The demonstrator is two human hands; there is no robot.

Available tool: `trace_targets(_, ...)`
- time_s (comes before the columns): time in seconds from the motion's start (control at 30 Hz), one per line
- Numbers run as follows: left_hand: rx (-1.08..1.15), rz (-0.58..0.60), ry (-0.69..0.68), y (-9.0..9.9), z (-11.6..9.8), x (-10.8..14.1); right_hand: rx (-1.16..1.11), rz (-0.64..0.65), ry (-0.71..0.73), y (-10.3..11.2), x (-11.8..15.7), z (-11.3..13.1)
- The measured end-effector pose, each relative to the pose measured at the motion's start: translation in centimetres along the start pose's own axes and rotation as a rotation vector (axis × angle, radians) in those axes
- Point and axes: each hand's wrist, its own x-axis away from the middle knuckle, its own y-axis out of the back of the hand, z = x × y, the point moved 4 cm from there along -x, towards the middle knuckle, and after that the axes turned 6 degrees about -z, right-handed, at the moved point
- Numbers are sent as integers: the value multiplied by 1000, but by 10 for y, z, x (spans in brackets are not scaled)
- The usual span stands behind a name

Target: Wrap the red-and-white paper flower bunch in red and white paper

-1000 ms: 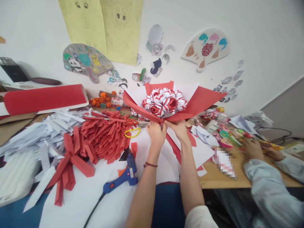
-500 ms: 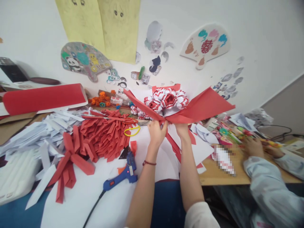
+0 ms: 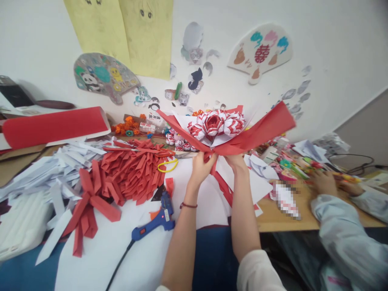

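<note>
A bouquet of red-and-white paper flowers (image 3: 214,122) stands upright inside a wrapping of red paper (image 3: 260,135) with white paper behind. My left hand (image 3: 202,166) pinches the gathered base of the wrapping from the left, thumb against the red paper. On the right side, my right hand (image 3: 237,162) is closed round the same base, its fingers partly hidden behind the paper. Red strips hang down between the wrists. To the left lie a heap of folded red paper strips (image 3: 130,169), yellow-handled scissors (image 3: 167,165) and a blue glue gun (image 3: 154,222).
White paper strips (image 3: 60,165) and a red roll (image 3: 54,127) lie at the left. White sheets (image 3: 201,202) cover the table under my arms. At the right, another person's hands (image 3: 324,182) are among small colourful items on the wooden table (image 3: 291,224).
The right flap of red paper has drawn inward and tilted up. The flowers have turned and shifted slightly right. Both my hands keep their hold, and the view has shifted a little.
</note>
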Motion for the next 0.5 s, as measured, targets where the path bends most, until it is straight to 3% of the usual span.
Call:
trace_targets(0.13,73,28,-3,-1,1,1,-45,46,-72,-8,-1,-2)
trace_targets(0.5,119,47,12,-3,1,2,-85,63,-180,-4,2,-17)
